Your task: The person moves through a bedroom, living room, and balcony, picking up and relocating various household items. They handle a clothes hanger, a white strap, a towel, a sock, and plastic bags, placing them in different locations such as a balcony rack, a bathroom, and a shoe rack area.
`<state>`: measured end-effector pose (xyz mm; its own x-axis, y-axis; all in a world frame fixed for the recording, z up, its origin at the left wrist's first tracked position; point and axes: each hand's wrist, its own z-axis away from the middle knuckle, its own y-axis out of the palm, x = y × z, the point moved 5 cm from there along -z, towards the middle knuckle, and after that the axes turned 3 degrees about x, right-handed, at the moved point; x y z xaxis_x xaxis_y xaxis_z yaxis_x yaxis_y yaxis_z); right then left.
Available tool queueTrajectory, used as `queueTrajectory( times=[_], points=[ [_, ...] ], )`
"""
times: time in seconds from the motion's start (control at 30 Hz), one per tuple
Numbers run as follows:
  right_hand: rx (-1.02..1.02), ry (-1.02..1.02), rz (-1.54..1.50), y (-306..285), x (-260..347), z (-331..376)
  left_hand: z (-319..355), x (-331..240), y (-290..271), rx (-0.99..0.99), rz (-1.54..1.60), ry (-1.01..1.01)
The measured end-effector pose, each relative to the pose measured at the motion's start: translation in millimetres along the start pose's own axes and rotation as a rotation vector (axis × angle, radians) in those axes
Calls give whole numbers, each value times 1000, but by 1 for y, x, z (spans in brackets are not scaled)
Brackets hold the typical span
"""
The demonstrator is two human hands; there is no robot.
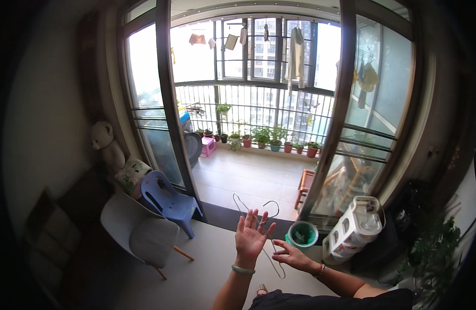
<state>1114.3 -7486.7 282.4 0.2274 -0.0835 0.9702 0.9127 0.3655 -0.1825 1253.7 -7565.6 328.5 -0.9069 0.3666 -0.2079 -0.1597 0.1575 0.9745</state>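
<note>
My left hand point(252, 233) is raised in front of me with the palm toward me and the fingers spread; a green bangle sits on its wrist. A thin wire clothes hanger point(271, 205) stands just behind its fingers, and whether they touch I cannot tell. My right hand point(291, 254) is lower and to the right, pinching the lower wire of the hanger. The hanger's hook points up above my left fingertips.
Open sliding glass doors point(168, 129) lead to a balcony with potted plants point(269, 137) and hanging clothes point(296, 54). A blue plastic chair point(168, 199), a grey chair point(140, 230) and a teddy bear point(104, 140) stand left. A green bucket point(302, 235) and a pack of paper rolls point(359, 225) stand right.
</note>
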Motion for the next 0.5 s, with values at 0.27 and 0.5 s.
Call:
queueTrajectory(
  times=[0.27,0.5],
  points=[
    [76,17,-87,-66,4,-169,-162,-76,-12,-58,19,168],
    [104,52,-131,-120,5,-296,-291,-127,-60,-83,-3,177]
  ],
)
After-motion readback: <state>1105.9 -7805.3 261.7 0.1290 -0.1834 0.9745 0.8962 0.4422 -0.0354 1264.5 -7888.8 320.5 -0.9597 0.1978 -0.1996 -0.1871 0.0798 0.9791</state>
